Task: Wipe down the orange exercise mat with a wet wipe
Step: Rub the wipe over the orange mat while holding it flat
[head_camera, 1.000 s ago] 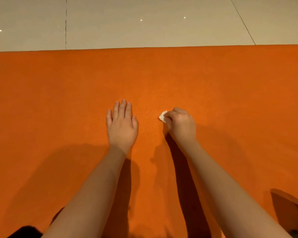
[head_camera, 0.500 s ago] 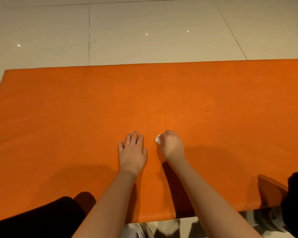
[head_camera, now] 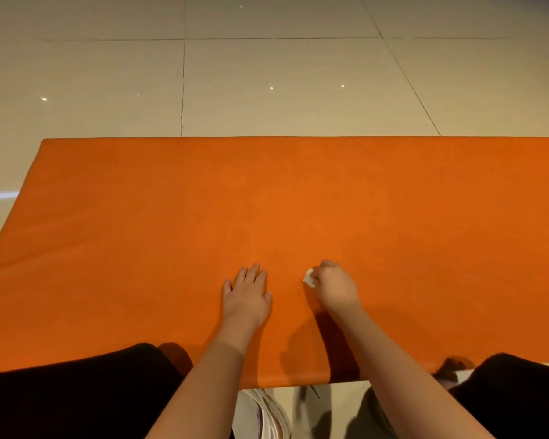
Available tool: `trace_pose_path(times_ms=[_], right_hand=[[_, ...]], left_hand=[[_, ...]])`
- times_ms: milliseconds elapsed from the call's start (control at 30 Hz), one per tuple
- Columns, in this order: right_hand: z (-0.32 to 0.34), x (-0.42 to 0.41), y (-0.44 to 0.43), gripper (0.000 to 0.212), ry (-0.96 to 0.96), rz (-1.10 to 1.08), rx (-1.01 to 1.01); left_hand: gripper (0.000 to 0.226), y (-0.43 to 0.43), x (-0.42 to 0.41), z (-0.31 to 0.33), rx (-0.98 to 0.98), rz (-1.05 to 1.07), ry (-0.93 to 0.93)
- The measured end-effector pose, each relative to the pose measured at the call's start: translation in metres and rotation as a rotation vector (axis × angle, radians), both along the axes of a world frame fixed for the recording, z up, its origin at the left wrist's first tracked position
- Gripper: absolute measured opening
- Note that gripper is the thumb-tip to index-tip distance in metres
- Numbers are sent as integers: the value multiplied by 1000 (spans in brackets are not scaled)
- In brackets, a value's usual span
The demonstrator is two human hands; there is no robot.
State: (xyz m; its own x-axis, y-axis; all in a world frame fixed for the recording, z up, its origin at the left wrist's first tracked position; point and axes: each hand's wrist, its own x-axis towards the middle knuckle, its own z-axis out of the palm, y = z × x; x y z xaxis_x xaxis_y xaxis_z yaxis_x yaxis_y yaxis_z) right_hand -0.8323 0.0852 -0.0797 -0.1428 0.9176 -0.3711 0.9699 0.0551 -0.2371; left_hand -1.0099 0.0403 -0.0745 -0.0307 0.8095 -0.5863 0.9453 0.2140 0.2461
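The orange exercise mat [head_camera: 298, 201] lies flat on the tiled floor and runs out of view at the right. My left hand [head_camera: 246, 294] rests palm down on the mat near its front edge, fingers straight. Just to its right, my right hand [head_camera: 335, 286] is curled around a small white wet wipe [head_camera: 308, 277], held against the mat; only a corner of the wipe shows past the fingers.
Pale glossy floor tiles [head_camera: 267, 74] stretch beyond the mat's far edge. My dark-clothed knees [head_camera: 76, 391] sit at the mat's front edge on both sides. A white shoe [head_camera: 267, 413] shows between them.
The view has pulled back and tilted up, showing the mat's far and left edges and my knees. Both hands sit nearer the front edge, keeping their poses.
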Motion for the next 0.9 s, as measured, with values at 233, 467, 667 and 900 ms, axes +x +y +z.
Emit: trace_pose_path(times_ms=[233, 467, 667, 900], right_hand=[[5, -31, -37, 25, 89, 80, 19], [6, 0, -39, 24, 95, -177, 140], [32, -4, -54, 19, 81, -18, -11], [27, -7, -60, 27, 137, -66, 5]], left_hand=[[55, -3, 5, 0, 21, 38, 35], [54, -14, 8, 11, -49, -2, 42], [53, -24, 0, 25, -109, -64, 37], [51, -33, -2, 25, 59, -29, 70]])
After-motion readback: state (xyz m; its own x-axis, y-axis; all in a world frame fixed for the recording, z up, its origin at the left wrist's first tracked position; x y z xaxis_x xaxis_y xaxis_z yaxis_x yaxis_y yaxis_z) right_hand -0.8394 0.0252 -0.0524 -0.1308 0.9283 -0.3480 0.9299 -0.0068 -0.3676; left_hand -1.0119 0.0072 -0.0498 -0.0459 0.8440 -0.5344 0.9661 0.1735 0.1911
